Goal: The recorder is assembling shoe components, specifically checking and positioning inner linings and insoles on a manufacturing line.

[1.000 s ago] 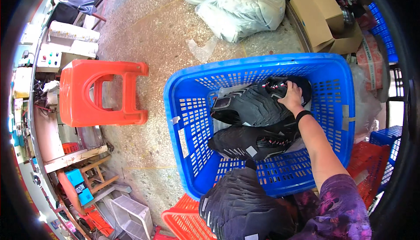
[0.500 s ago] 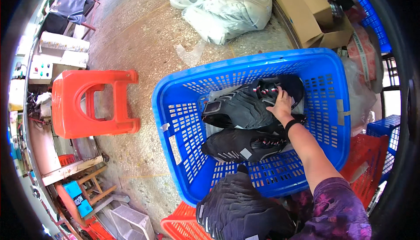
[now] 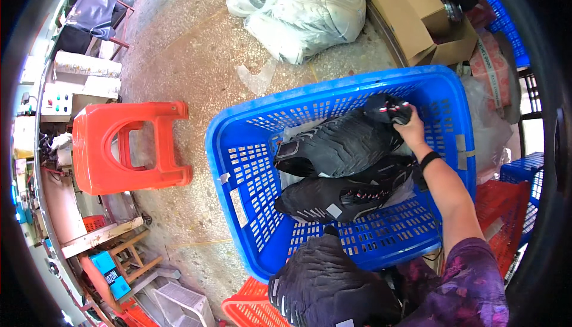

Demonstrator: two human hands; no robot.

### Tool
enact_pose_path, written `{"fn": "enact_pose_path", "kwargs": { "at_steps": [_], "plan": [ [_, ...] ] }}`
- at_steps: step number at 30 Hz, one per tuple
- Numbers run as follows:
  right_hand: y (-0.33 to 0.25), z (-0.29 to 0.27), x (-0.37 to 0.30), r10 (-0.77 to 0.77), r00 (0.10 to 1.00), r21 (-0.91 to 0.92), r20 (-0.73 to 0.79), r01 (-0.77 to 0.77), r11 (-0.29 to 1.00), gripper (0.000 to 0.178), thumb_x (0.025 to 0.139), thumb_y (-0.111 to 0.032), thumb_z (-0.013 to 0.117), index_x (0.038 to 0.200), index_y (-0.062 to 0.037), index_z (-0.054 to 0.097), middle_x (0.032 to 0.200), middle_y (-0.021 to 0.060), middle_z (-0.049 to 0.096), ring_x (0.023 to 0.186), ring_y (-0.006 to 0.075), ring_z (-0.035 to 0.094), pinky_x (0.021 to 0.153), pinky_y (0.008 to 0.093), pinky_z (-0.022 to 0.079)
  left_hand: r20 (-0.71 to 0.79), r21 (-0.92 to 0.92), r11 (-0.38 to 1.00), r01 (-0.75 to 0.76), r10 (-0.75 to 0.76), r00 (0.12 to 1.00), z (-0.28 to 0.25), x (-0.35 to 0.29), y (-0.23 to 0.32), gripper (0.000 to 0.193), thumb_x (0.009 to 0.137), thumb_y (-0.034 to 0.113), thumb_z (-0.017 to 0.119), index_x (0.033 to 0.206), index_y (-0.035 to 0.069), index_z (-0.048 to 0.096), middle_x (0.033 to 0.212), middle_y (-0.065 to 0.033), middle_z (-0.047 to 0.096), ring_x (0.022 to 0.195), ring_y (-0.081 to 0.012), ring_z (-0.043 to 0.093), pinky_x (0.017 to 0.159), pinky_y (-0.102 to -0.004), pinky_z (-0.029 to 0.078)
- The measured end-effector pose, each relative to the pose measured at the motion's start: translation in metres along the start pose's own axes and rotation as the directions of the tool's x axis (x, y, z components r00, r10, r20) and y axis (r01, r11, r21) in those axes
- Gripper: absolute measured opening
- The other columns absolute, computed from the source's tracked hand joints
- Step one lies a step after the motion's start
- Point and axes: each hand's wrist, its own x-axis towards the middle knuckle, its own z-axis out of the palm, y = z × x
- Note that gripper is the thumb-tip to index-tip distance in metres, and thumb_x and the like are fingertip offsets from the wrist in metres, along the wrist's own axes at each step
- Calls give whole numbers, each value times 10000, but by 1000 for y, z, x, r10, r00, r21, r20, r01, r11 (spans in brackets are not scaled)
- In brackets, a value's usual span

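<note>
A blue perforated plastic basket [image 3: 256, 254] holds long nested stacks of black fabric pieces that look like shoe uppers. My right hand [image 3: 412, 131], a dark band at its wrist, closes on the right end of the farther upper stack [image 3: 348, 145], which has small red and white marks. Beside it, on the nearer side, lies a second black stack [image 3: 310, 199] with a white label. Close to me at the bottom is another large stack of uppers [image 3: 325, 279], outside the basket. My left hand does not show.
Left of the basket is a red plastic stool [image 3: 89, 148] on its side. Behind lie stuffed clear plastic bags [image 3: 316, 17] and an open cardboard box [image 3: 411, 17]. Red crates [image 3: 256, 303] sit below and right. A cluttered workbench [image 3: 59, 208] runs along the left.
My right hand has shifted right and its fingers have closed around the end of the farther stack. That end now looks bunched and raised.
</note>
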Motion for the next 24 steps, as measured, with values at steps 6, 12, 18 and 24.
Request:
{"fn": "enact_pose_path", "kwargs": {
  "at_steps": [6, 12, 18, 24],
  "plan": [
    [-13, -86, -22, 42, 998, 250, 41, -51, 967, 618, 591, -68, 699, 1142, -39, 419, 978, 77, 578, 916, 170, 544, 819, 291, 414, -15, 53, 998, -36, 37, 999, 1, -10, 13, 722, 736, 448, 562, 1276, 42, 309, 1269, -114, 408, 1153, -265, 411, 983, -414, 298],
    [-41, -91, -46, -56, 998, 137, -27, 59, 989, 579, 599, -64, 695, 1102, -57, 409, 930, 102, 595, 869, 205, 584, 771, 295, 442, -12, 96, 992, -76, 78, 997, 7, -26, 20, 717, 739, 448, 557, 1276, 43, 309, 1270, -113, 407, 1154, -264, 410, 983, -413, 298],
    [-102, 2, -68, -380, 925, -197, 20, 377, 905, 566, 545, -147, 730, 1043, -69, 472, 872, 133, 602, 806, 318, 573, 702, 398, 444, -84, 90, 993, -78, 86, 993, -6, -32, 8, 712, 743, 448, 552, 1277, 44, 309, 1272, -112, 406, 1155, -263, 409, 983, -413, 298],
    [-118, 121, -108, -508, 764, -271, 397, 626, 731, 681, 534, -218, 751, 1120, -85, 431, 856, 107, 510, 829, 281, 502, 717, 392, 370, -161, 52, 998, -42, 49, 986, -25, -29, -14, 708, 746, 448, 548, 1277, 45, 309, 1273, -111, 405, 1156, -262, 408, 982, -412, 297]
  ]
}}
